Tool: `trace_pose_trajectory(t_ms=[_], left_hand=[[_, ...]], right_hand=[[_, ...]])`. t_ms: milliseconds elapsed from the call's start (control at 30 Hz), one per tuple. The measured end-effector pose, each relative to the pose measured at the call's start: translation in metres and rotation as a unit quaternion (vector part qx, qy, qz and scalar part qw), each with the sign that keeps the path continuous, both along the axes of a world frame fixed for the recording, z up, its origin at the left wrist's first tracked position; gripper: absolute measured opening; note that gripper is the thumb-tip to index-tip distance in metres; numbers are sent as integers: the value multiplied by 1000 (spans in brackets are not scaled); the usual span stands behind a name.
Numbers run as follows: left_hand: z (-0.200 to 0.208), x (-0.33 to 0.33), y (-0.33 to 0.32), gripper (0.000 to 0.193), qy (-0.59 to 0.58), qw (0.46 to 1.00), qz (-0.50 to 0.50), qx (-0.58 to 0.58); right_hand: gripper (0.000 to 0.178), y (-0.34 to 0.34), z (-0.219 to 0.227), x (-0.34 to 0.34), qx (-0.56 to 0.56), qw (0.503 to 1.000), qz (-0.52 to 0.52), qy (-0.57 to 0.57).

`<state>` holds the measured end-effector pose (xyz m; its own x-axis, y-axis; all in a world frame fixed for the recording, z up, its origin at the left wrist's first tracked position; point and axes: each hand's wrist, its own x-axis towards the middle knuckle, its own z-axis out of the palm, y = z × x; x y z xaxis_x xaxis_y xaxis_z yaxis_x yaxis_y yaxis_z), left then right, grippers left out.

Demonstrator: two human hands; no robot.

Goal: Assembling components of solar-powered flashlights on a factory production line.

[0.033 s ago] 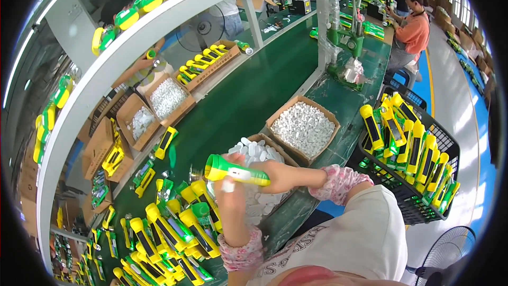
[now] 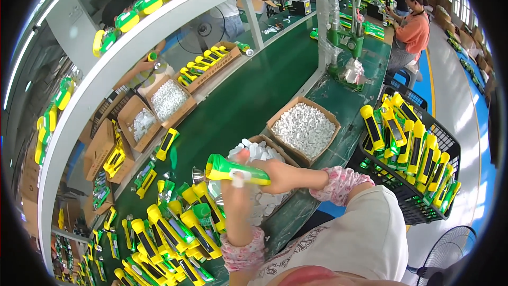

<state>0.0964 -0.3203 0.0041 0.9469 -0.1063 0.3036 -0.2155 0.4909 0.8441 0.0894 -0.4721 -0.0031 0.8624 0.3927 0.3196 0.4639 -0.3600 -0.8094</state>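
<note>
Both of my hands hold one green-and-yellow flashlight body (image 2: 222, 168) above the table, its wide open end pointing left. My right hand (image 2: 281, 176) is closed around the narrow tail end. My left hand (image 2: 238, 204), smeared by motion, grips the body nearer its middle; a fingertip shows beyond it. Something white lies at my left thumb on the flashlight's side; whether it is a part or a covering on the thumb, I cannot tell. A shiny reflector cup (image 2: 198, 175) sits beside the open end. Under my hands, a box of white oval plastic pieces (image 2: 255, 151) is partly hidden.
Many flashlight bodies (image 2: 169, 233) are heaped at the lower left. A carton of small white parts (image 2: 302, 127) stands beyond my right hand. A black crate (image 2: 423, 201) of flashlights is at the right, near a fan (image 2: 450, 251). Across the green belt (image 2: 248, 90) another person's hand (image 2: 143, 66) works.
My left thumb, with the white thing at it, has shifted slightly right and up onto the flashlight's side. The right hand and flashlight stay almost in place.
</note>
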Motion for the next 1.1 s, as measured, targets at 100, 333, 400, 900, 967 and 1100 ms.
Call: trace_pose_trajectory(t_ms=[100,333,400,900,967,1100], left_hand=[[-12,3,8,61,-3,995,-21,94],[1,19,45,16,155,974,13,-167],[-6,23,53,13,108,976,-38,-184],[0,34,51,41,194,904,-92,-369],[-6,36,48,40,190,915,-72,-348],[-22,40,47,44,184,918,-106,-334]], right_hand=[[48,-8,17,-1,-14,997,62,44],[33,-122,-45,50,-274,914,-291,-70],[28,-125,-93,65,-321,902,-286,-53],[9,-131,-102,76,-126,943,-306,-26],[12,-128,-93,73,-69,954,-292,-11],[16,-140,-115,77,-124,950,-281,-56]])
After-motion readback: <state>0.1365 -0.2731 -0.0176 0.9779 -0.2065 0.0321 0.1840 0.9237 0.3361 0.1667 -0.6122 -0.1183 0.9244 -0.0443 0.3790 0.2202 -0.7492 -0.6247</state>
